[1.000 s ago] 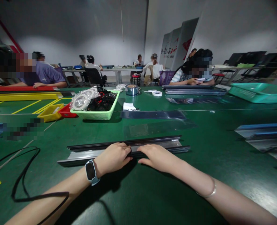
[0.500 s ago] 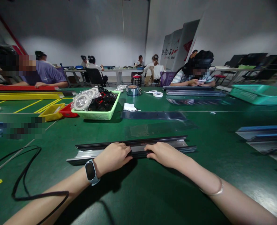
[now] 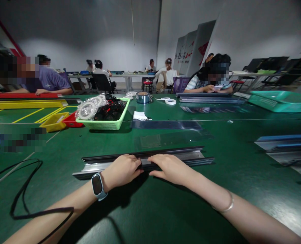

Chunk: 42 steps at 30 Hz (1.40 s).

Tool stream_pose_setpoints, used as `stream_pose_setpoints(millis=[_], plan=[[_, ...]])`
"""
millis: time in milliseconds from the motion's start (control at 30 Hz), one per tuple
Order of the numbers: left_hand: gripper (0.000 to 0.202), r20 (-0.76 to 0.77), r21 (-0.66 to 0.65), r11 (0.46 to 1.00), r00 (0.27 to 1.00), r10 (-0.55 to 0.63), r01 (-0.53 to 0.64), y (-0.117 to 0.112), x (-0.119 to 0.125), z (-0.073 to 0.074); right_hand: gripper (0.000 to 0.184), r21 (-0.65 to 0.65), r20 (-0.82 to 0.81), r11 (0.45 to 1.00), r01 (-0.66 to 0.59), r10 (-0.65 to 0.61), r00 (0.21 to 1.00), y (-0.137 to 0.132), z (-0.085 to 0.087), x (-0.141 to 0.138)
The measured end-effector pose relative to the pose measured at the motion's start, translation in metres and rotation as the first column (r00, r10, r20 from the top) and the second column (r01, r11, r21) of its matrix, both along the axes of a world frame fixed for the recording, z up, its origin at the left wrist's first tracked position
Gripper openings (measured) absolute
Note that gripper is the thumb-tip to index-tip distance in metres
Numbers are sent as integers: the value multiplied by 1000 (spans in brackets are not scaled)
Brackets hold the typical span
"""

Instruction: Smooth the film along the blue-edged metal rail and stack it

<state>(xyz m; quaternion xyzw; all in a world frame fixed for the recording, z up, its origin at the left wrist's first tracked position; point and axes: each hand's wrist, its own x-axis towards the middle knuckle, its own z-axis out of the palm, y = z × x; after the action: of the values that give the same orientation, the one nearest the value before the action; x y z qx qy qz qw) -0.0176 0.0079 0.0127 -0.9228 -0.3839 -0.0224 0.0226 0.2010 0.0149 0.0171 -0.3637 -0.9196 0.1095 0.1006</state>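
Observation:
A long channel-shaped profile (image 3: 96,167), silver inside with black edges, lies crosswise on the green table in front of me. My left hand (image 3: 125,169), with a smartwatch (image 3: 97,184) on its wrist, has its fingers bent over the profile's near rail and its thumb on the near side. Close beside it, my right hand (image 3: 169,167) straddles the same rail, fingers stretched across the top and thumb held apart below. Both hands cover the middle of the near rail, and what lies under the fingers is hidden.
Beyond the profile lie clear plastic strips (image 3: 168,125) and a green basket (image 3: 103,124) of black parts and wrapped rings. More profiles (image 3: 287,149) lie at right, near a teal basket (image 3: 280,101). A black cable (image 3: 25,189) crosses my left forearm. Co-workers (image 3: 48,79) sit opposite.
My right hand has shifted left along the near rail toward my left hand, its thumb and fingers spreading wider. My left hand and the profile stay almost where they were.

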Motion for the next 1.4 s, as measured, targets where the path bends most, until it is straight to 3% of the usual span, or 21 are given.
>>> stream_pose_setpoints(millis=[200,600,900,1100,1200,1400], plan=[[28,19,5,1000,1000,-7,7,0,0,-1,40,-47,-22,999,-10,9,1000,1,-12,-3],[27,9,17,1000,1000,-4,3,-3,0,4,26,-197,79,974,108,-94,993,1,9,7],[27,8,8,1000,1000,8,-8,0,0,1,31,-125,163,984,123,-102,981,6,13,20],[25,26,-3,1000,1000,-6,6,-1,0,1,39,13,17,1000,3,-3,1000,1,0,5],[26,37,-2,1000,999,-21,21,-1,0,1,43,11,-37,999,-53,54,998,1,-10,-2],[24,34,-11,1000,999,-20,21,-2,1,2,30,-53,-43,998,-17,14,999,3,-13,-6]])
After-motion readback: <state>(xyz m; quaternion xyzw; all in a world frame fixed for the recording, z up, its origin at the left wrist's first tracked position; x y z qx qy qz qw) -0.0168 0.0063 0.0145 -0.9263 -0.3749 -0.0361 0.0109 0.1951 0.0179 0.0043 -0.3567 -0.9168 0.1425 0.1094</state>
